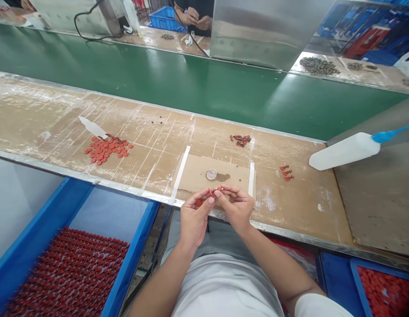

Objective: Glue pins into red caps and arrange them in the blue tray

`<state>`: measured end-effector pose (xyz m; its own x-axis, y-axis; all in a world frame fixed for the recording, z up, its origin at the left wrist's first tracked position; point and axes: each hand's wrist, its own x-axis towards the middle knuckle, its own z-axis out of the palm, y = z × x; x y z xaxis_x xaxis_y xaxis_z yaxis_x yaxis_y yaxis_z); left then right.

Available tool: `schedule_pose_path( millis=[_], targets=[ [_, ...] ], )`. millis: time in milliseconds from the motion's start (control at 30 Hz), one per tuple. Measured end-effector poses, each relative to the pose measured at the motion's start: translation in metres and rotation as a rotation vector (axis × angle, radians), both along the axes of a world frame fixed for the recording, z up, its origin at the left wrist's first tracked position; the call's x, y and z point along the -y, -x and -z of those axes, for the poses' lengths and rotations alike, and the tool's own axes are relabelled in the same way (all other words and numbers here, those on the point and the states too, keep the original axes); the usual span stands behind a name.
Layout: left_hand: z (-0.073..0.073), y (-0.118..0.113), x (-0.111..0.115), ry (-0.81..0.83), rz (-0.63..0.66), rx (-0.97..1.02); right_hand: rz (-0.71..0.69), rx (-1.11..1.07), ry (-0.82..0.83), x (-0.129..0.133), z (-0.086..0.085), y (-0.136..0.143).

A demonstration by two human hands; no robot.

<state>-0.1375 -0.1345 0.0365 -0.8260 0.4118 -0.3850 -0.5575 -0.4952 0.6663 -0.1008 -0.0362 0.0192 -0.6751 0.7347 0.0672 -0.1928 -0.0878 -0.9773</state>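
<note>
Factory line, long cardboard-covered counter [141, 145] with a green conveyor belt [191, 88] running along its far side. Landmark: a small round glue cap [211, 175] sitting on a taped-down cardboard patch [204, 176], a dark smear just right of it. Nearer than the cap, over the counter's front edge, the left hand [194, 219] and right hand [236, 206] meet fingertip to fingertip, both closed in a pinch on a small red part [215, 191] held between them; a second red disc [199, 203] shows under the left thumb. Well left of the cap, a loose pile of red discs [107, 149] with a white strip [92, 127] beside it. Beyond the cap and to its right, a small heap of red-and-dark pieces [240, 140]; further right, three red pieces [286, 172] lie apart from each other. Far right of the cap, a white squeeze bottle [346, 151] with a blue nozzle lies on its side. Below the counter, left of the cap, a blue bin [138, 246] holds rows of red parts; another at lower right [352, 268]. Across the belt, another person's hands [196, 18] are busy at the opposite bench.
</note>
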Motion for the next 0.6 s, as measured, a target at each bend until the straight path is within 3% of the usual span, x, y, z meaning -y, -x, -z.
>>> schedule_pose_path(
  millis=[600],
  targets=[
    [0.0101,-0.0013,0.0029,-0.060,0.019,0.120,-0.152,0.130,-0.009,-0.0077,-0.0087,-0.0073]
  ],
)
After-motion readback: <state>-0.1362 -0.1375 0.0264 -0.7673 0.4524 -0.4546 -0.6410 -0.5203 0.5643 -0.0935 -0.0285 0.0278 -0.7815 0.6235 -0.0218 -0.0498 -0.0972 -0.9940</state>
